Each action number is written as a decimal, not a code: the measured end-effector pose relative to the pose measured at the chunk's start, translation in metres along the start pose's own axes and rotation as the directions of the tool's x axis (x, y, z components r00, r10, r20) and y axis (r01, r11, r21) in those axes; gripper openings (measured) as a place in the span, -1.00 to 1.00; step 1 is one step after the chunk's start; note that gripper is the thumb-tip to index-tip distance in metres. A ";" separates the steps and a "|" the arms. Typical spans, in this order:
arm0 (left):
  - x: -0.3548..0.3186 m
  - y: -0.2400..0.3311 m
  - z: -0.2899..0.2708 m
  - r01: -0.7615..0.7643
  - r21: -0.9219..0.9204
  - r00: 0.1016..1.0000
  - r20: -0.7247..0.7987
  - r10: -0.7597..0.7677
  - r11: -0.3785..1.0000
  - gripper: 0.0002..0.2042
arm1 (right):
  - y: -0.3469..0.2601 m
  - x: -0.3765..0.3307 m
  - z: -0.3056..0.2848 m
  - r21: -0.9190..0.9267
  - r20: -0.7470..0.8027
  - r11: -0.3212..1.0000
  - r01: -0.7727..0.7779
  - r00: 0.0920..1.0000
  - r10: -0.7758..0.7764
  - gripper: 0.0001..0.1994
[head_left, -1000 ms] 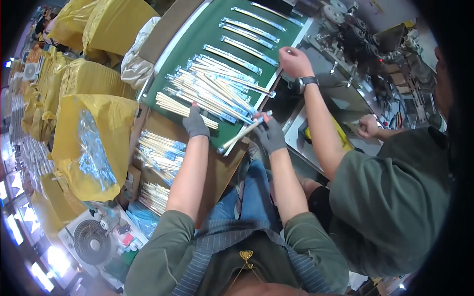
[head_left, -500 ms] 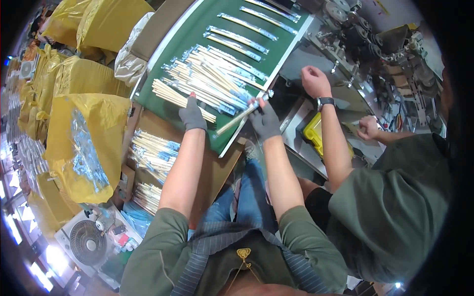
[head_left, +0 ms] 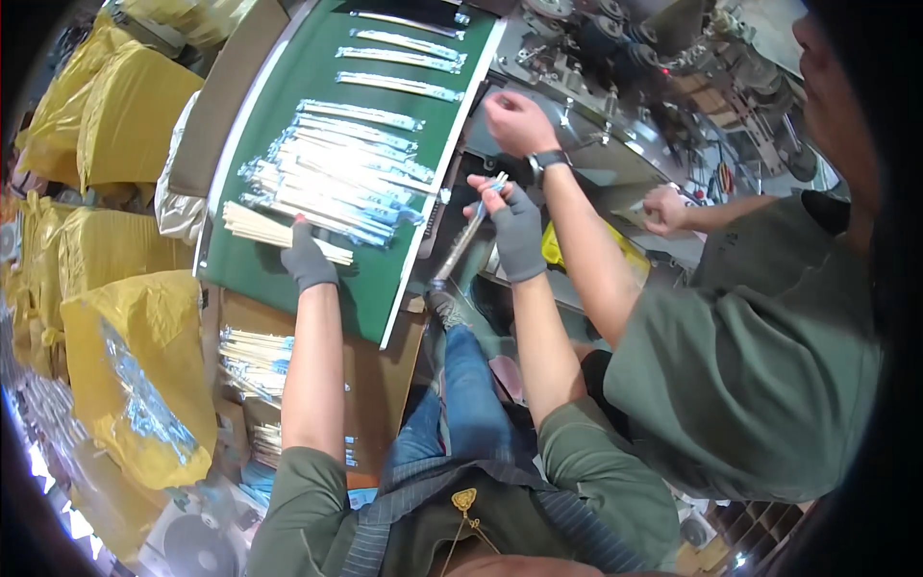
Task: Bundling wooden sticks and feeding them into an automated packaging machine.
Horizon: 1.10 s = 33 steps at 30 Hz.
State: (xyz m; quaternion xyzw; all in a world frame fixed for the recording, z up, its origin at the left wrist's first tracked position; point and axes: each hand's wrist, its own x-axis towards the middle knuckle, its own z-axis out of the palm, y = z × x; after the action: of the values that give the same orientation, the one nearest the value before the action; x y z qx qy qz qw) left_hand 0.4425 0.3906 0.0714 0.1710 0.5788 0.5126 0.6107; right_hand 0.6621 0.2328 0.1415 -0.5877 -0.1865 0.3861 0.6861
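A wrapped chopstick packet [head_left: 468,236] is lying slantwise in the right hand [head_left: 514,231], just off the right edge of the green conveyor belt [head_left: 288,106]; the gloved fingers are pinching it near its upper end while its lower end is hanging free over the gap between belt and machine; the left hand [head_left: 308,258], also in a grey glove, is resting palm down on the belt, fingers curled over the near end of a bundle of bare wooden chopsticks [head_left: 274,231], though whether it is gripping them or only pressing on them cannot be told; just beyond that bundle a heap of clear-wrapped chopstick packets [head_left: 332,178] is piling up across the belt, and single packets are lying well apart farther up it; a co-worker in a green shirt is standing at the right, one hand with a wristwatch [head_left: 519,123] reaching over the metal machine [head_left: 615,106] near the person's right hand, the co-worker's other hand [head_left: 663,210] lying farther right; yellow sacks [head_left: 125,317] are sitting along the left of the belt; a cardboard box of packets [head_left: 252,356] is standing beneath the left forearm.
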 end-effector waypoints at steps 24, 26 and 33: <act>0.009 0.003 0.009 0.078 0.091 0.985 0.149 -0.091 0.993 -0.68 | 0.008 -0.119 -0.031 -0.299 -0.093 0.914 -0.275 0.962 0.259 -0.77; 0.003 0.009 -0.004 0.082 0.171 0.975 0.191 -0.114 0.982 -0.68 | 0.000 -0.124 -0.029 -0.245 -0.093 0.928 -0.282 0.959 0.267 -0.78; -0.026 0.009 -0.036 0.168 0.110 0.980 0.088 -0.178 0.980 -0.59 | -0.034 -0.114 -0.032 0.168 -0.119 0.956 -0.240 0.958 0.261 -0.85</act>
State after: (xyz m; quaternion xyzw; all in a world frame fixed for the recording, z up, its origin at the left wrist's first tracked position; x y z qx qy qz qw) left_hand 0.4120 0.3588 0.0827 0.1761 0.5863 0.4183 0.6710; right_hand 0.6235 0.1256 0.1888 -0.5782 -0.0320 0.4412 0.6856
